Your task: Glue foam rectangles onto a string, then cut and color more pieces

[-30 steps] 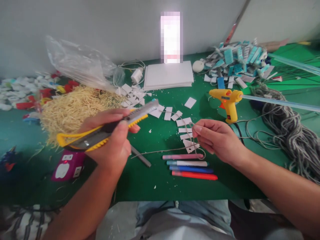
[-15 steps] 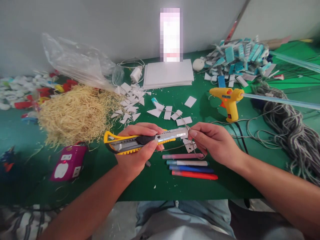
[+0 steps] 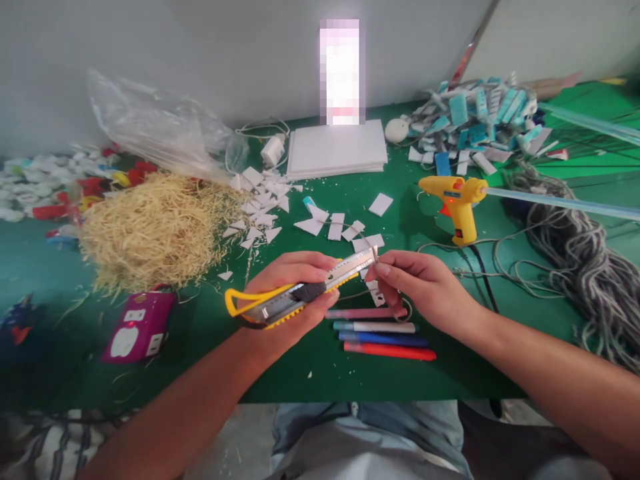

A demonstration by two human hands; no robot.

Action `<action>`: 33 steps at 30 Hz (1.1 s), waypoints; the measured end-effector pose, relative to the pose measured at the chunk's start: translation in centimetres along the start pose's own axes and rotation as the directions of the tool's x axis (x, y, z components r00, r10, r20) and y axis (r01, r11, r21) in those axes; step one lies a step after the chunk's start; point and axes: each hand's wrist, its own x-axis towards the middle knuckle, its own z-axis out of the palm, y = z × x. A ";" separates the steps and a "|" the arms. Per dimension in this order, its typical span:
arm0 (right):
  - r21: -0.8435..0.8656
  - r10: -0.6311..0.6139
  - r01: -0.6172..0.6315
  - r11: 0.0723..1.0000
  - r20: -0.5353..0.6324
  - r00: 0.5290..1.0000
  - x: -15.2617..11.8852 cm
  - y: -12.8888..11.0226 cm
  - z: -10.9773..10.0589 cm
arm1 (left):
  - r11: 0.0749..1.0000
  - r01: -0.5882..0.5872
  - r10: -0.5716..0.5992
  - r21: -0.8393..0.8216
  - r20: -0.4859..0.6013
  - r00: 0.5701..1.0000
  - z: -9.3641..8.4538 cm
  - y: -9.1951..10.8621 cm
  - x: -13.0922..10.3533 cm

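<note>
My left hand [image 3: 295, 287] is closed around a yellow and black utility knife [image 3: 270, 308], its blade pointing up and to the right. At the blade's tip, my right hand [image 3: 420, 283] pinches a thin grey cord [image 3: 410, 308], which loops below the fingers. The cord appears to touch the blade near the fingertips. Just below the hands lie a pink marker [image 3: 357, 313], a white marker with a green cap [image 3: 375, 327], a blue marker [image 3: 385, 338] and a red marker [image 3: 390, 350]. Small white foam pieces [image 3: 336, 227] are scattered beyond the hands.
A yellow glue gun [image 3: 463, 210] stands at the right, beside a bundle of grey yarn [image 3: 575, 240]. Straw-like shreds [image 3: 150, 233] and a purple power adapter [image 3: 139, 327] are on the left. White sheets [image 3: 337, 148] lie stacked at the back, below a bright, blurred screen [image 3: 343, 73].
The knife has tilted, its blade tip rising and its handle end shifting right and down. My left hand has turned with it; my right hand still pinches the cord near the tip.
</note>
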 end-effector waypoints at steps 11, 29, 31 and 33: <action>0.032 0.010 -0.011 0.999 0.038 0.999 0.0 0.1 0.3 | 0.867 -0.306 0.239 0.393 0.211 0.948 -0.7 0.9 0.0; 0.004 -0.143 0.148 0.989 -0.220 0.965 0.2 -0.2 -0.5 | 0.741 0.564 -0.347 -0.364 0.511 0.786 0.5 -0.5 -0.1; 0.006 -0.151 0.156 0.988 -0.230 0.961 0.2 -0.3 -0.5 | 0.642 0.661 -0.360 -0.388 0.608 0.707 0.4 -0.6 0.3; 0.004 -0.159 0.164 0.986 -0.219 0.963 0.2 -0.4 -0.5 | 0.554 0.727 -0.350 -0.405 0.679 0.645 0.3 -0.5 0.6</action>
